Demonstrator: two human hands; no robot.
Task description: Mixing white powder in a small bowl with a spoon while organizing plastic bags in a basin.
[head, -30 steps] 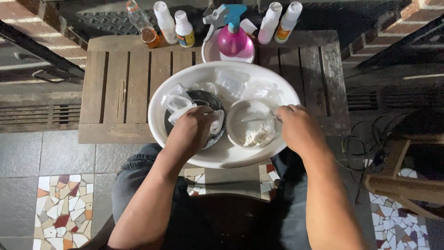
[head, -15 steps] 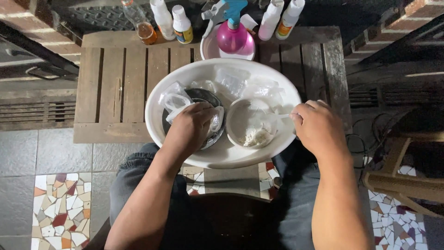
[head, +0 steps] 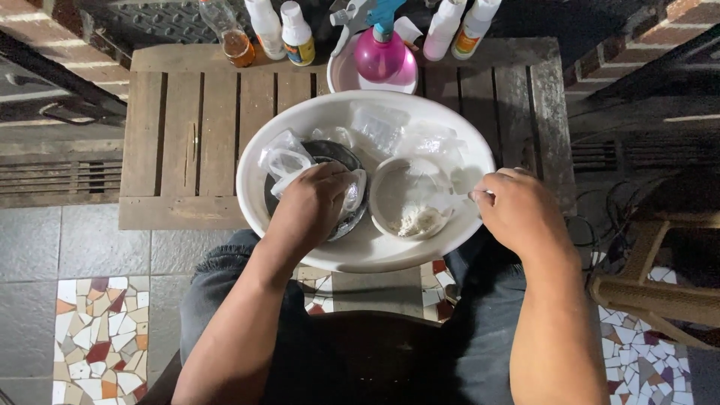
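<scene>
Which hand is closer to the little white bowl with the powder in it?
The right hand. It sits just beside the small white bowl, at its right edge. The left hand rests on the dark dish, left of that bowl.

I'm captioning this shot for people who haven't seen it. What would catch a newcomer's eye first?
A big round white plastic basin on the slatted wooden table, with both hands in it: the left hand on a dark metal bowl stuffed with clear plastic bags, the right hand pinching something small beside a small white bowl of pale powder. Behind stands a pink spray bottle.
</scene>
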